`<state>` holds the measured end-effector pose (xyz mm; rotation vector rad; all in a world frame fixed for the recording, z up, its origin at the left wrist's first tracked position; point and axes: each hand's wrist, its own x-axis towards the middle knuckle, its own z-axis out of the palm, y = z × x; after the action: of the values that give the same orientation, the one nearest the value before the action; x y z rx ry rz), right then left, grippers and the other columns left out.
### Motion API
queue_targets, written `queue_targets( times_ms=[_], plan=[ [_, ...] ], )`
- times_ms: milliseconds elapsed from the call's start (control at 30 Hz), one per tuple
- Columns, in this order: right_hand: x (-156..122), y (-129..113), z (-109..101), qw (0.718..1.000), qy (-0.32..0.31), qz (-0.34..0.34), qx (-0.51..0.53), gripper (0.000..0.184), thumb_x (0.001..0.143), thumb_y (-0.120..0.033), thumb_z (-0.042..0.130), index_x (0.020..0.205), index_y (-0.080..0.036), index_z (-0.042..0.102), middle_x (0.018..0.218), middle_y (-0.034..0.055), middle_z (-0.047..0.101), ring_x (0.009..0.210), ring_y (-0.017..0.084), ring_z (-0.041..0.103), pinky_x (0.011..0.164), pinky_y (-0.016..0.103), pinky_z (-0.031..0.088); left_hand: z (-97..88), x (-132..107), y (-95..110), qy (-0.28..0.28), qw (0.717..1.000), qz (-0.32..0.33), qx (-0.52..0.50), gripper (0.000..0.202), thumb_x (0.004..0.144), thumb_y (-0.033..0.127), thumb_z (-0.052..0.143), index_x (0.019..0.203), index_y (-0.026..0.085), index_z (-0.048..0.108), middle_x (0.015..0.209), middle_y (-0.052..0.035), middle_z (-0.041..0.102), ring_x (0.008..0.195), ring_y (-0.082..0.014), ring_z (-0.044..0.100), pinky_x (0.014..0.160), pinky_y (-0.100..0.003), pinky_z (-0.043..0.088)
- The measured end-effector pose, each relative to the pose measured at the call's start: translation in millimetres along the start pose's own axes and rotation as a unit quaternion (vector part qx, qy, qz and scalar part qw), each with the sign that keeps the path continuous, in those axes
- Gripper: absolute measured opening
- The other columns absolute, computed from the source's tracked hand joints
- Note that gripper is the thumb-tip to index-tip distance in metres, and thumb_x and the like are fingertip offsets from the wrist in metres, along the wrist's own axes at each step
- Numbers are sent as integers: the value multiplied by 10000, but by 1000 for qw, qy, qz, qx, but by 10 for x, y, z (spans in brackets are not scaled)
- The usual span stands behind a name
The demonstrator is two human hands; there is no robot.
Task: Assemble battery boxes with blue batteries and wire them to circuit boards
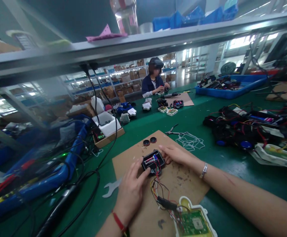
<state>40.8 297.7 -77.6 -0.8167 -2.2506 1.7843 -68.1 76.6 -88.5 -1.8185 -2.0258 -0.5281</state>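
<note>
A small black plastic housing lies open side up on a brown cardboard sheet, with wires and a blue part inside. My left hand grips its left side, thumb on the near rim. At the right edge, my right hand holds it with curled fingers, partly hidden. Red, black and yellow wires run from the housing to a black-wrapped bundle and a green circuit board in a white frame. Beyond the housing sit two round black speaker-like parts. A grey open-end wrench lies beside my left hand.
Pliers and a tangled white cord lie past the cardboard. Wired assemblies pile up on the right. Blue bins and hanging black cables crowd the left. A co-worker sits across; a shelf spans overhead.
</note>
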Motion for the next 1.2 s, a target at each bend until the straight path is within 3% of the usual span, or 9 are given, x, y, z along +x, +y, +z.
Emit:
queue_targets(
  times_ms=[200, 333, 400, 500, 600, 733, 967, 1067, 1200],
  plan=[
    [-470, 6, -116, 997, 31, -40, -65, 448, 846, -595, 442, 715, -176, 533, 708, 58, 593, 659, 170, 548, 679, 325, 462, -105, 19, 148, -39, 999, 12, 20, 521, 813, -7, 438, 1237, 274, 553, 1444, -135, 372, 1325, -296, 361, 999, -525, 429],
    [-1075, -168, 101, 973, -77, -13, -218, 289, 774, -487, 599, 834, -206, 637, 884, 80, 630, 843, 242, 565, 771, 377, 429, -100, -52, 113, -24, 1000, 7, -7, 578, 791, -9, 426, 1297, 261, 498, 1457, -126, 362, 1325, -280, 366, 1014, -521, 419],
    [-1254, -275, 268, 972, -125, 6, -198, 387, 619, -391, 756, 958, -239, 645, 1010, 71, 619, 946, 264, 549, 810, 366, 426, -94, -143, 52, 2, 999, -18, -31, 660, 755, -39, 388, 1343, 255, 442, 1472, -109, 340, 1329, -263, 362, 1034, -511, 405],
    [-1293, -408, 405, 980, -192, 27, -56, 368, 618, -305, 737, 958, -231, 618, 900, 31, 617, 856, 212, 572, 742, 301, 439, -73, -277, -43, 34, 993, -81, -73, 721, 708, -60, 352, 1363, 238, 404, 1469, -96, 338, 1328, -248, 367, 1037, -486, 414],
    [-1193, -565, 295, 981, -183, 37, 58, 313, 699, -342, 675, 971, -208, 598, 807, 14, 587, 738, 161, 560, 665, 261, 435, -20, -332, -96, 51, 984, -128, -110, 697, 726, -45, 346, 1367, 226, 375, 1451, -100, 355, 1327, -237, 370, 1039, -482, 416],
    [-1016, -890, -96, 991, -102, -26, 80, 266, 770, -397, 634, 929, -185, 608, 825, 36, 593, 717, 160, 556, 691, 289, 459, 84, -317, -122, 59, 981, -127, -133, 668, 746, -24, 357, 1359, 239, 378, 1424, -100, 389, 1305, -228, 407, 1023, -453, 442],
    [-421, -1452, -745, 989, 20, -129, -65, 259, 760, -419, 607, 653, -188, 559, 673, 20, 536, 682, 164, 520, 692, 298, 435, 179, -353, -189, 61, 987, -84, -119, 634, 725, 0, 417, 1312, 237, 449, 1361, -110, 472, 1225, -238, 503, 939, -387, 520],
    [35, -1595, -1027, 957, 106, -153, -224, 281, 801, -402, 531, 646, -170, 567, 708, 25, 596, 726, 156, 556, 723, 297, 419, 222, -348, -186, 52, 988, -89, -115, 615, 698, 8, 423, 1262, 238, 505, 1330, -105, 507, 1176, -239, 546, 892, -379, 546],
    [814, -1604, -1374, 923, 192, -119, -312, 207, 796, -322, 582, 648, -180, 617, 697, 23, 637, 746, 187, 551, 727, 334, 427, 323, -319, -136, 75, 982, -132, -110, 548, 688, -1, 395, 1136, 240, 600, 1241, -80, 588, 1098, -217, 601, 852, -354, 559]
  ],
)
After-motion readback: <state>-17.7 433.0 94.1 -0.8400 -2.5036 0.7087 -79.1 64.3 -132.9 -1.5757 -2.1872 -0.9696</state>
